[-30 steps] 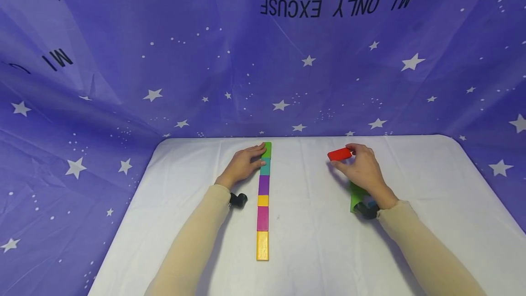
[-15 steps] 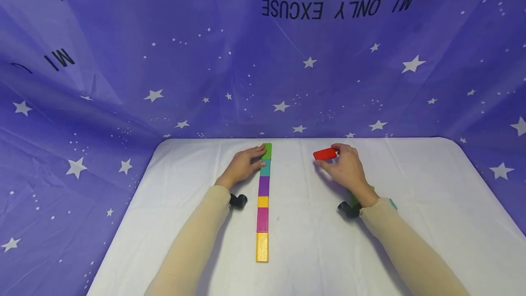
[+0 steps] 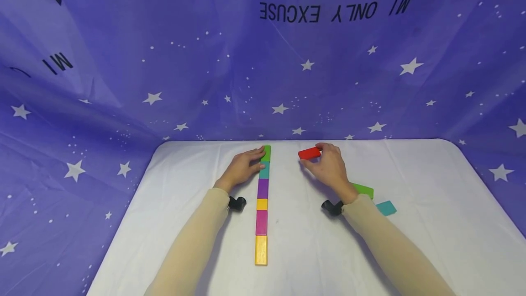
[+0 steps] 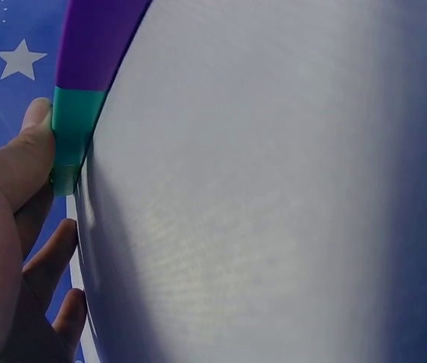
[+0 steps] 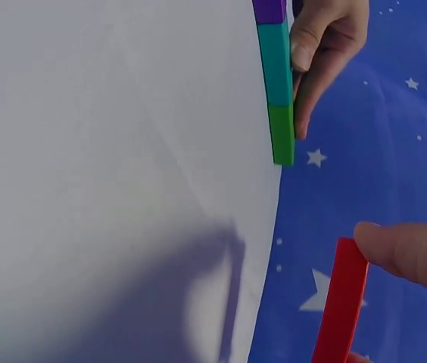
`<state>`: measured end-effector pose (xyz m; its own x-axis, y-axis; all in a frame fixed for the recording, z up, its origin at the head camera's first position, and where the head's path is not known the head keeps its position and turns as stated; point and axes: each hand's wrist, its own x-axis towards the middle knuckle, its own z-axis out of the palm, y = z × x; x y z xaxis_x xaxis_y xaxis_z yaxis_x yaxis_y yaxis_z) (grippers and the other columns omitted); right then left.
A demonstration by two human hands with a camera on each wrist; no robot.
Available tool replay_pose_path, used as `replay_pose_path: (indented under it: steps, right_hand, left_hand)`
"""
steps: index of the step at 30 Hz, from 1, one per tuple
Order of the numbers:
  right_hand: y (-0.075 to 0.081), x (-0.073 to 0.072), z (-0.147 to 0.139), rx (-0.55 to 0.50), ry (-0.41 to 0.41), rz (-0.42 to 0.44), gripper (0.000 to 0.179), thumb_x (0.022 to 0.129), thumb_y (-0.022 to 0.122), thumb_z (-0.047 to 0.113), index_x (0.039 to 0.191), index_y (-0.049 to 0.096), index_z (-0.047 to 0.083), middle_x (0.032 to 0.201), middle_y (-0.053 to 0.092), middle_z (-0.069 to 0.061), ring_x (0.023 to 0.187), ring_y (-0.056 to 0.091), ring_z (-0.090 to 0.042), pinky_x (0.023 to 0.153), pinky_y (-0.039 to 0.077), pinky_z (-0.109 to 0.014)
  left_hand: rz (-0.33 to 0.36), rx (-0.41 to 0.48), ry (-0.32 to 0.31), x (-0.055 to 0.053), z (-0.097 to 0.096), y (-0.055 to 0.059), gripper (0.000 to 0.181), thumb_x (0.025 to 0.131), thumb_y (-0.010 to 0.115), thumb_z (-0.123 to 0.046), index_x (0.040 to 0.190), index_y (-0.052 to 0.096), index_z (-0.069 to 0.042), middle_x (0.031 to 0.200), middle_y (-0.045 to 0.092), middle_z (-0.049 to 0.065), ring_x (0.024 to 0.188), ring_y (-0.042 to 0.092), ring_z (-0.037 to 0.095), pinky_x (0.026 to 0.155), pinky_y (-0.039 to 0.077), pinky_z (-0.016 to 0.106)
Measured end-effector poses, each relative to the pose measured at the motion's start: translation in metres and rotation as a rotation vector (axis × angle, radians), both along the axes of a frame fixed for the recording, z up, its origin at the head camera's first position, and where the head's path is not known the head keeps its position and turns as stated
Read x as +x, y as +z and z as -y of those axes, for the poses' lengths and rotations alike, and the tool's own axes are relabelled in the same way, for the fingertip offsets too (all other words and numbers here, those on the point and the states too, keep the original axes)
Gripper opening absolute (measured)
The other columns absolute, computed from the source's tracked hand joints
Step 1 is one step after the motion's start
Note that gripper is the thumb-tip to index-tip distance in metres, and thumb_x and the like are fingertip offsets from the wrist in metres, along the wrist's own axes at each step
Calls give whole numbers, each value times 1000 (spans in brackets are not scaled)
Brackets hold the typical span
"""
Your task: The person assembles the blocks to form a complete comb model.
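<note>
My left hand (image 3: 240, 168) rests beside the far end of a straight row of coloured blocks, fingertips at the green block (image 3: 267, 152) and thumb against the teal block (image 3: 265, 171). Toward me, the row runs on with a purple block (image 3: 263, 189), a small yellow block (image 3: 262, 204), a magenta block (image 3: 261, 223) and a long yellow block (image 3: 260, 250). Between thumb and fingers my right hand (image 3: 330, 168) pinches a red block (image 3: 309, 153), held above the cloth to the right of the row. In the right wrist view, its shadow falls on the table.
Behind the right wrist lie a loose green block (image 3: 364, 190), partly covered by the arm, and a loose teal block (image 3: 386, 208). White cloth (image 3: 444, 223) covers the table, and a purple star-printed curtain (image 3: 230, 72) hangs along its back edge.
My right hand has carried the red block leftward, closer to the row. The loose green and teal blocks have come into view behind that arm. The left hand has stayed put.
</note>
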<state>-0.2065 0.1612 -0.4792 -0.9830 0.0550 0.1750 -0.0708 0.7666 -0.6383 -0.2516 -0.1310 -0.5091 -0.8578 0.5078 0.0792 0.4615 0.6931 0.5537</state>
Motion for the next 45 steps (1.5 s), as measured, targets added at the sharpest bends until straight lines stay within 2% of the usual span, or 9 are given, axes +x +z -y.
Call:
replay_pose_path:
  steps: [9,20,32,45]
  right_hand:
    - [-3,-10,25,-3,-9,16,70,80,82,38,127,58,-8,122,63,-24,113,51,-39,93,49,-48]
    - [-7,-27,50,7,-35,38,69,80,80,40,126,60,-7,118,63,-23,109,53,-37,87,51,-45]
    - [-17,-43,72,13,-69,114,70,79,81,42,126,60,-5,116,64,-21,109,53,-35,86,51,-44]
    - [-22,-54,86,124,-66,127,71,80,80,45,124,60,-7,115,63,-21,109,54,-37,91,50,-47]
  left_hand:
    - [-9,-6,-12,0,-1,1,55,97,68,-31,145,54,-10,156,43,-1,144,40,24,121,29,42]
    - [-16,-8,1,-1,-1,3,55,96,69,-30,144,55,-9,155,44,-1,144,40,25,120,30,42]
    - [-9,15,-8,1,-1,3,55,95,71,-29,144,56,-8,155,45,1,143,41,26,119,31,43]
    - [-16,6,-9,0,0,3,55,96,70,-30,144,55,-10,155,45,0,143,41,26,119,31,42]
